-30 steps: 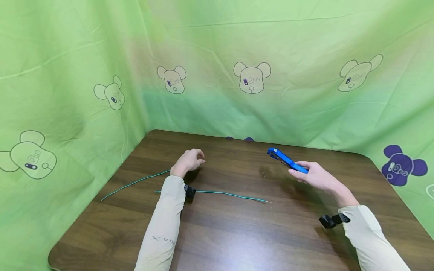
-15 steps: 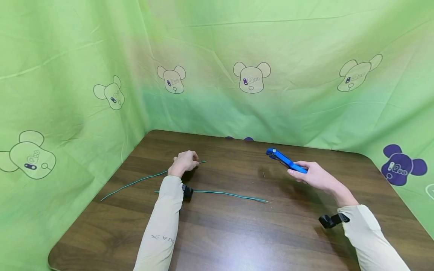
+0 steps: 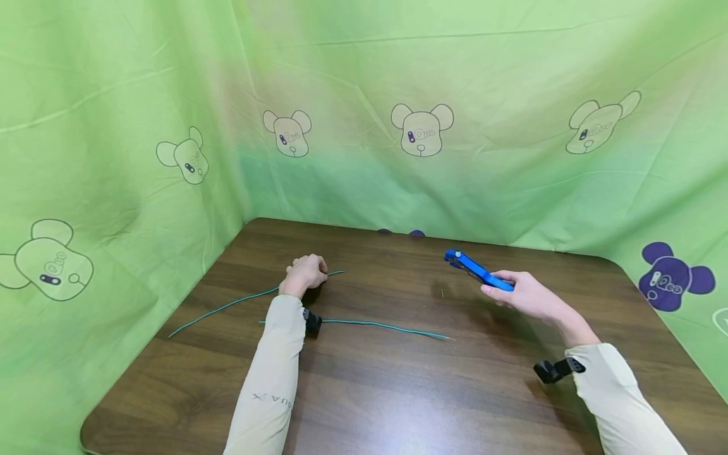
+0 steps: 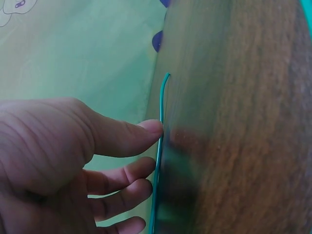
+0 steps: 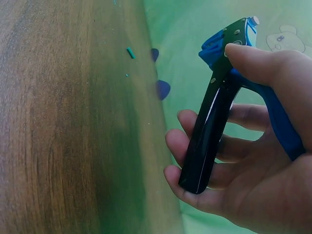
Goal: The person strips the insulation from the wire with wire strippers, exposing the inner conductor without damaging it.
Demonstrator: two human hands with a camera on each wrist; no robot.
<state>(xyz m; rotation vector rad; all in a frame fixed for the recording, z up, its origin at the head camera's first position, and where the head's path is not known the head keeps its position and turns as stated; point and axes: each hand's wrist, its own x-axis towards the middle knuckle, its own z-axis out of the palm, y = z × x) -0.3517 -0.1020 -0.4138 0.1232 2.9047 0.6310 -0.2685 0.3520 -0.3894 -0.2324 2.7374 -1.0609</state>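
Shifted leftward, the left hand pinched the farther green wire near its right end, its long axis angling rightward across the bench toward the blue tool I saw gripped in the right hand.

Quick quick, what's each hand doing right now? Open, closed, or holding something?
Left hand: closed, seems to be pinching the farther green wire.
Right hand: holding the blue-and-black tool.

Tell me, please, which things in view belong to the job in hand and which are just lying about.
Likely the job's:
tool, in the right hand
far wire, at the left hand

Lying loose now:
near wire, possibly the job's too
scrap
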